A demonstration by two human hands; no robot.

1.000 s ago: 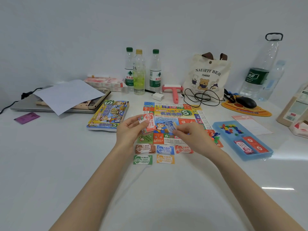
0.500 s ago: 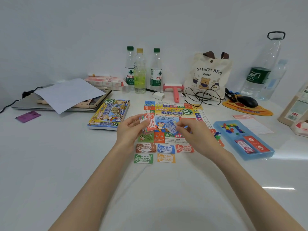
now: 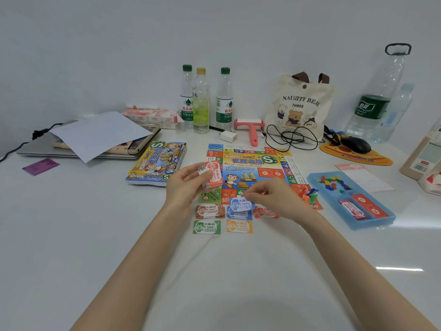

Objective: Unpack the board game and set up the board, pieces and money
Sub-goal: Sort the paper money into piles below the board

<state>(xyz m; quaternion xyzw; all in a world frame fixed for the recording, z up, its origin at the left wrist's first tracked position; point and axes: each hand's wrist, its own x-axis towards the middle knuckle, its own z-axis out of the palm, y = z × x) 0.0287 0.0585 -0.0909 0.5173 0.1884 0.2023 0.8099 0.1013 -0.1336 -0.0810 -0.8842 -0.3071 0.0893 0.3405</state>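
Alongside, game box (image 3: 156,163) and blue tray (image 3: 372,222) flank the board (image 3: 248,161).

A: What was worn on the arms?
B: Both were bare: left forearm (image 3: 133,259) at the lower left of the frame, right forearm (image 3: 346,254) at the lower right, slim and smooth.
A: And the grips?
B: Left grip (image 3: 182,187) and right grip (image 3: 274,198) were bare too.

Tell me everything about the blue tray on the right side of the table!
The blue tray is a shallow rectangular insert that looks like thin moulded plastic. It lies flat on the white table, set at a slant, just right of the game board. Its far compartment holds a heap of small coloured pieces; its near one holds red cards. Nobody is touching it.
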